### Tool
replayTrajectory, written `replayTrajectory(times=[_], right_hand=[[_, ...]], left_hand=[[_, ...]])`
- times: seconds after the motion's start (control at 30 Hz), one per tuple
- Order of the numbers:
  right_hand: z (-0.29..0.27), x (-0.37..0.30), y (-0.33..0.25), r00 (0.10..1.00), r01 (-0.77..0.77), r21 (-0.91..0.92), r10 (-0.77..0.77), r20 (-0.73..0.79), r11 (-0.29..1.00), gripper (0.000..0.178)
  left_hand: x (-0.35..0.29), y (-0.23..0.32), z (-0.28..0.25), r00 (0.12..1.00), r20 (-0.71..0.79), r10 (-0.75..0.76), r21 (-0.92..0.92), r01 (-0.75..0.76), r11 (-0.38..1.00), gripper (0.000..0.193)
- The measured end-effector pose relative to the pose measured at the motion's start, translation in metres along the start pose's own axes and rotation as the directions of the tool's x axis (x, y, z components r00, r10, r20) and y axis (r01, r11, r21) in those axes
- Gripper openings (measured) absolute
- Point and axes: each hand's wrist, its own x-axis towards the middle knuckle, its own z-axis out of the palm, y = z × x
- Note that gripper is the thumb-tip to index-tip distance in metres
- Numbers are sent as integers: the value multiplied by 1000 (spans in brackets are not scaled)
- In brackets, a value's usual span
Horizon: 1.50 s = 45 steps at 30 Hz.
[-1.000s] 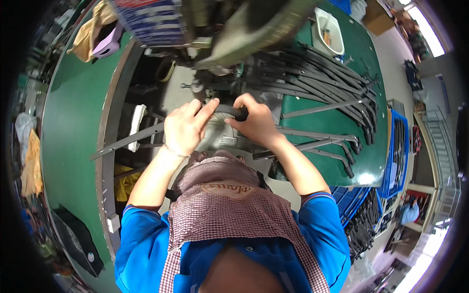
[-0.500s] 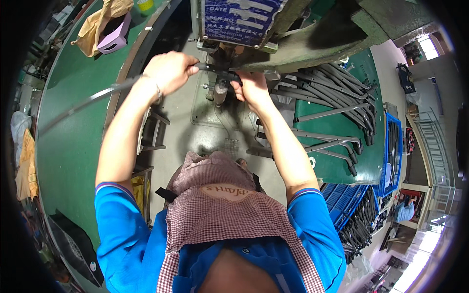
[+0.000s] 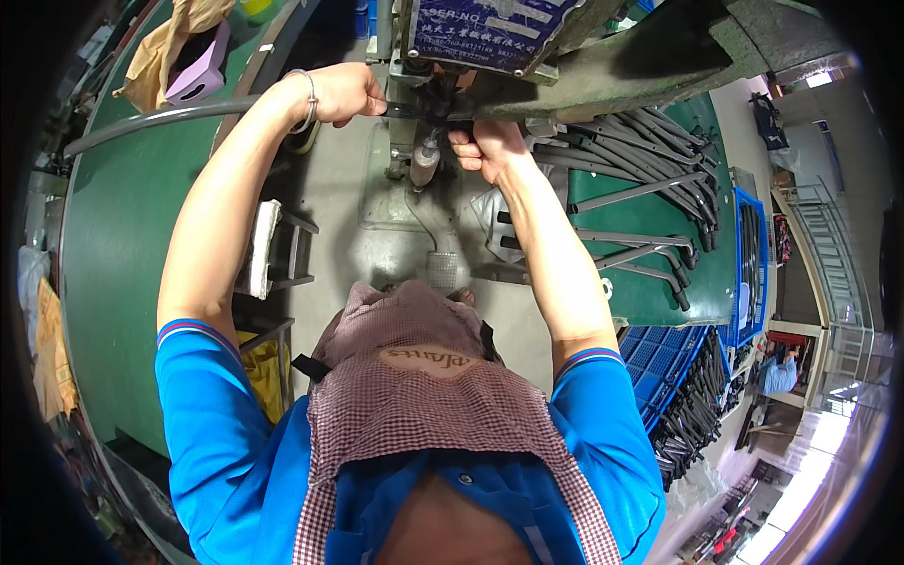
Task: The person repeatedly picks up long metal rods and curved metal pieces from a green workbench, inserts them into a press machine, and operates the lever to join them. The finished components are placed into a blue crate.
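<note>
A long grey metal tube [image 3: 169, 120] runs from over the left table, behind my left forearm, to the head of a green press machine [image 3: 640, 80]. My left hand [image 3: 347, 92] is closed round the tube just left of the press head. On the other side, my right hand [image 3: 494, 149] has its fingers curled at the tube's dark end, close under the machine; its grip is partly hidden. Between the hands, the tube lies in the shadowed press head, where the contact is hard to make out. Below hangs a metal cylinder [image 3: 425, 162].
Several bent grey tubes [image 3: 631, 165] are piled on the green right table [image 3: 650, 306]. Blue crates [image 3: 659, 353] with dark parts stand beyond. The green left table [image 3: 122, 245] bears a purple box [image 3: 200, 71]. A foot pedal [image 3: 443, 268] is on the floor.
Both hands have moved the tube in toward the press head, and its tilt has levelled out. The tube's long left part has swung up and away from me. My head view has shifted slightly.
</note>
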Motion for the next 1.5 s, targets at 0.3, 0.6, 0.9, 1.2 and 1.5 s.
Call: replayTrajectory(times=[0.3, 0.6, 0.9, 1.2, 1.5], right_hand=[[-6, -1, 12, 994, 105, -79, -108, -36, 991, 19], [-26, 38, 74, 473, 399, -917, -858, 200, 7, 22], [-17, 39, 79, 512, 644, -643, -858, -40, 414, 32], [-20, 40, 85, 507, 547, -804, -857, 94, 236, 31], [-17, 13, 59, 541, 127, -903, -734, 411, -412, 24]], left_hand=[[-21, 6, 20, 969, -245, 30, 114, -2, 994, 34], [-48, 15, 74, 826, -558, 73, 212, 58, 975, 29], [-50, 16, 80, 759, -632, 153, 238, 2, 971, 25], [-53, 16, 89, 746, -658, 105, 186, 27, 982, 23], [-58, 20, 92, 699, -697, 164, 267, 40, 963, 29]])
